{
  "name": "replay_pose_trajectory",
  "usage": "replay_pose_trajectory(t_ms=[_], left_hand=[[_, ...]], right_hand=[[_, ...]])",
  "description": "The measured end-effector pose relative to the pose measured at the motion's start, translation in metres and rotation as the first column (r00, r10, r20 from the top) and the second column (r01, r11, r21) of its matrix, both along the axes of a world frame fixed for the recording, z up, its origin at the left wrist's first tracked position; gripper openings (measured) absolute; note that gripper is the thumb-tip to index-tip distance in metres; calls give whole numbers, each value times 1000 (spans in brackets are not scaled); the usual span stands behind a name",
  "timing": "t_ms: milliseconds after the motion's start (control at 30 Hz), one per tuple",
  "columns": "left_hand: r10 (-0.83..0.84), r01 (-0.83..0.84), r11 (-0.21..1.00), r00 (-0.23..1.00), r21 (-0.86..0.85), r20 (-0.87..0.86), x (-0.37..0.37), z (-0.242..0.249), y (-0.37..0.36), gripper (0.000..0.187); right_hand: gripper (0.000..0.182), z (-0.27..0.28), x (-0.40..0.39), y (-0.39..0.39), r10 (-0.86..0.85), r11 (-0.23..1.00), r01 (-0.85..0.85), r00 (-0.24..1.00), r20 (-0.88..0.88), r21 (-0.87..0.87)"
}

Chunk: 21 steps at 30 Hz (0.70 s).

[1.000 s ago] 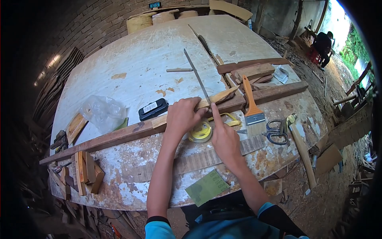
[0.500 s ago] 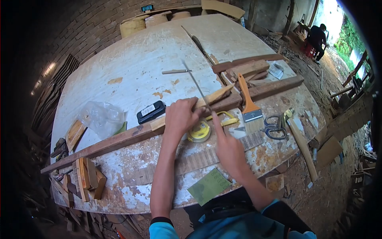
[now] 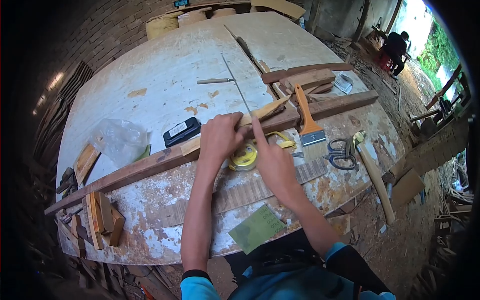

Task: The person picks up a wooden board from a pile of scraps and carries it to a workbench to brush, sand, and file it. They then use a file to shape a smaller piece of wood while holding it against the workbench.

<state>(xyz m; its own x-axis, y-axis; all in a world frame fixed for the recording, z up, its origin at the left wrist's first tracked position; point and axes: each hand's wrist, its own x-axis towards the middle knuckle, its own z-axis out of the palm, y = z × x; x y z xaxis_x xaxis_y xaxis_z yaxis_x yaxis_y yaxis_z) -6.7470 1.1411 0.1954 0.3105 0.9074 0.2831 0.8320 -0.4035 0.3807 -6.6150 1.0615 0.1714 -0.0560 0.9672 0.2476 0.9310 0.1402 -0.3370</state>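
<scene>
My right hand is closed around a long, thin file-like metal tool, index finger stretched along it. Its handle is hidden in the hand. The tool crosses a pale, tapered piece of wood and points away from me. Fingers of my left hand are wrapped over that piece, pressing it against a long brown wooden beam. Just below the hands sits a yellow tape measure. A black case with a white label lies left of my left hand.
On the right lie an orange-handled brush, scissors and a wooden-handled hammer. Green sandpaper is near the table's front edge. A plastic bag and wood blocks stand left. A person sits far back.
My right hand has moved forward and left, sliding the tool farther across the pale wood. The left hand still holds the wood. The whole view has shifted slightly.
</scene>
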Motion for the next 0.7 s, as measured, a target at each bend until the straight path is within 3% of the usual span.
replay_pose_trajectory(t_ms=[100, 200, 233, 400, 467, 600, 633, 700], left_hand=[[15, -15, 1000, 1000, -16, -18, 0, 4, 1, 32], [8, -8, 999, 1000, 34, 4, 0, -2, 0, 31], [6, -6, 1000, 1000, 26, 3, 0, -1, 0, 31], [-81, 79, 996, 996, 46, 36, 0, 3, -6, 23], [-36, 36, 999, 999, 22, 17, -1, 0, 1, 32], [-34, 34, 999, 999, 1, 31, -2, 1, 3, 32], [-19, 19, 1000, 1000, -8, 17, -1, 1, 2, 33], [-4, 4, 998, 1000, -57, 4, 0, 4, 2, 33]], right_hand=[[71, 5, 15, -50, -10, 984, 14, 1000, 23, -179], [71, 11, -1, -16, -20, 995, 19, 1000, -20, -94], [71, 4, -3, 6, -4, 1000, 4, 999, -33, 9], [73, 12, 6, -1, 33, 999, -38, 990, -138, -38], [73, 10, 0, 6, 7, 999, -15, 990, -144, -50], [74, 5, 5, 11, 36, 999, -41, 985, -169, -24], [75, 2, 5, 8, 45, 998, -38, 987, -154, 49], [74, 0, 8, -13, 17, 1000, -17, 988, -153, 5]])
